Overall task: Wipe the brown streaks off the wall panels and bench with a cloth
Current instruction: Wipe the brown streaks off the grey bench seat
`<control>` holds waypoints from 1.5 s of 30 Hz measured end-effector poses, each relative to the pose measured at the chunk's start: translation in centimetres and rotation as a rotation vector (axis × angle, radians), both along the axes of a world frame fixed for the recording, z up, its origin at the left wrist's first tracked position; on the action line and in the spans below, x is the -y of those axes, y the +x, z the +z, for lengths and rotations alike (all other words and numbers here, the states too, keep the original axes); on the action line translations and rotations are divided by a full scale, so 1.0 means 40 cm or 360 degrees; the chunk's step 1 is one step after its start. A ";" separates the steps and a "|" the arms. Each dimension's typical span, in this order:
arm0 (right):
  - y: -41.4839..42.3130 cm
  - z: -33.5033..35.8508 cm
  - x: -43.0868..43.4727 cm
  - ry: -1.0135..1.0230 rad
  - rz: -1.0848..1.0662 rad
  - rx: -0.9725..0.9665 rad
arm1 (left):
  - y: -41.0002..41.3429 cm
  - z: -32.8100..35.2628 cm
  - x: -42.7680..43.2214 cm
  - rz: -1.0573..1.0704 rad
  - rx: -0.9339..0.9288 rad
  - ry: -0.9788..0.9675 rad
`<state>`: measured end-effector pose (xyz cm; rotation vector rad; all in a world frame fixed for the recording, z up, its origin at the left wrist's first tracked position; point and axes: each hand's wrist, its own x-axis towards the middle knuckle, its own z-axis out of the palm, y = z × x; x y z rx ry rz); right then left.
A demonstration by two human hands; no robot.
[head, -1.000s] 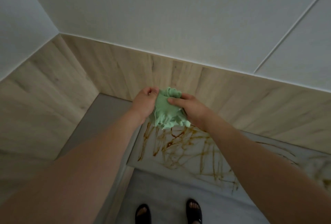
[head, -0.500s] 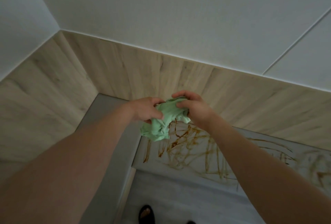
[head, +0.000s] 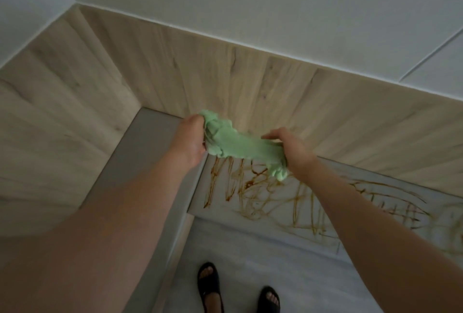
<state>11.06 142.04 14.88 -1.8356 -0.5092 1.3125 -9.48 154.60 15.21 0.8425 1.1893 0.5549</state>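
Head view: I have the cloth [head: 238,145] stretched between both hands, off every surface as far as I can tell. Left hand [head: 190,140] grips one bunched end, fingers curled round it. Right hand [head: 293,152] holds the other end, closed on it, with a tail hanging under the wrist. Streaks [head: 250,187] sit on the bench [head: 263,233] just below the right hand and run on to its right, thick and unsmeared. Panels [head: 200,74] beyond the hands look clean, though I can't rule out faint marks in this light. My read: bench wiping not begun, nearly all left. Cloth looks readied; it should go down onto the streaks below the right hand.
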 end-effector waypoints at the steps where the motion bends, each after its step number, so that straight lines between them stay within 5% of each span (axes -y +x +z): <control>1: 0.008 -0.003 0.007 -0.0205 0.0369 0.0384 | 0.011 0.018 0.008 0.0011 0.0001 0.0049; 3: 0.022 -0.030 0.024 -0.0456 0.1013 0.1159 | 0.037 0.064 0.023 0.0010 -0.0023 0.0149; 6: 0.056 -0.042 0.035 -0.0676 0.0864 0.1468 | 0.075 0.126 0.042 -0.0044 -0.0049 0.0330; 9: 0.077 -0.017 0.025 -0.0586 0.0596 0.1173 | 0.084 0.175 0.064 -0.0369 -0.0306 0.0754; 11: 0.067 0.019 0.032 -0.0255 0.0442 0.0665 | 0.088 0.201 0.081 -0.0664 -0.0436 0.0969; 14: 0.050 0.066 0.052 0.0107 0.0325 0.0129 | 0.096 0.229 0.101 -0.0714 -0.0482 0.0970; 19: 0.039 0.135 0.065 0.0164 -0.0007 -0.0344 | 0.103 0.216 0.134 -0.1008 -0.0632 0.1037; 22: 0.053 0.199 0.095 0.0329 0.0318 -0.0486 | 0.127 0.193 0.191 -0.1301 -0.0669 0.1025; 25: 0.101 0.216 0.115 0.0362 0.0230 -0.0204 | 0.157 0.186 0.225 -0.1151 -0.0717 0.1201; 27: 0.146 0.188 0.139 0.0367 0.0098 0.0074 | 0.168 0.197 0.244 -0.0947 -0.0600 0.0946; 29: 0.164 0.146 0.176 0.0362 0.0361 0.0298 | 0.168 0.207 0.264 -0.0647 -0.0229 0.0497; 31: 0.154 0.100 0.211 0.0341 0.0693 0.0209 | 0.165 0.211 0.285 -0.0387 0.0151 0.0133; 34: 0.104 0.073 0.234 0.0509 0.0726 -0.0134 | 0.132 0.203 0.298 -0.0350 0.0289 0.0023; 37: 0.073 0.056 0.213 0.0582 0.0635 0.0104 | 0.088 0.184 0.296 -0.0515 -0.0031 0.0286; 41: 0.046 -0.005 0.166 0.0516 0.0224 0.0539 | 0.039 0.079 0.247 -0.0932 -0.0846 0.0988; 45: 0.006 -0.111 0.140 0.0579 0.0144 0.0663 | 0.015 -0.074 0.193 -0.0861 -0.1118 0.1241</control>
